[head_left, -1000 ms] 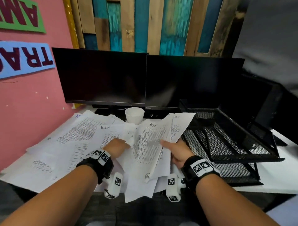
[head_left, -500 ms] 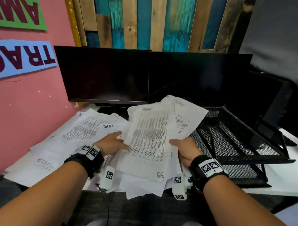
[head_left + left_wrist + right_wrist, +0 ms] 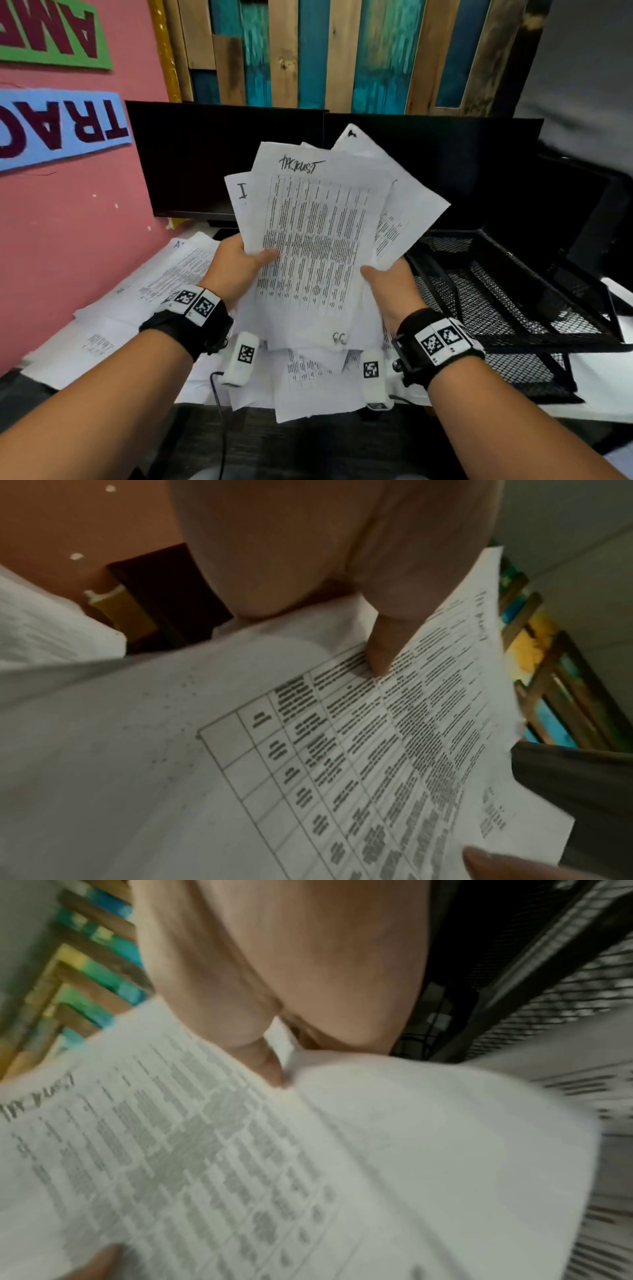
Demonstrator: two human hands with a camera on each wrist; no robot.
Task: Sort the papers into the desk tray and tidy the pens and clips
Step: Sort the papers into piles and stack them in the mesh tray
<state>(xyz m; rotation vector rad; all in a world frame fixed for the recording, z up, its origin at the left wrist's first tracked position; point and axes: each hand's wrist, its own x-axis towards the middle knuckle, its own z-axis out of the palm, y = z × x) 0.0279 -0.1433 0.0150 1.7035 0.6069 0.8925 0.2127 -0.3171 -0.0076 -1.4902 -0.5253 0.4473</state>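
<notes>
Both hands hold up a sheaf of printed papers (image 3: 315, 246) above the desk, its sheets fanned and uneven. My left hand (image 3: 239, 267) grips the sheaf's left edge, thumb on the front sheet. My right hand (image 3: 390, 284) grips the right edge, thumb also in front. In the left wrist view the thumb (image 3: 380, 653) presses on a printed table on the papers (image 3: 308, 777). The right wrist view is blurred and shows the papers (image 3: 240, 1164) under the thumb (image 3: 270, 1066). The black mesh desk tray (image 3: 513, 301) stands to the right. No pens or clips show.
More loose papers (image 3: 137, 308) cover the desk at the left and under the hands. Two dark monitors (image 3: 222, 161) stand behind. A pink wall (image 3: 68, 222) closes the left side. The white desk edge (image 3: 599, 394) shows past the tray.
Both hands have lifted the sheaf off the desk, up and toward me, tilting it upright. The white cup behind it is now hidden.
</notes>
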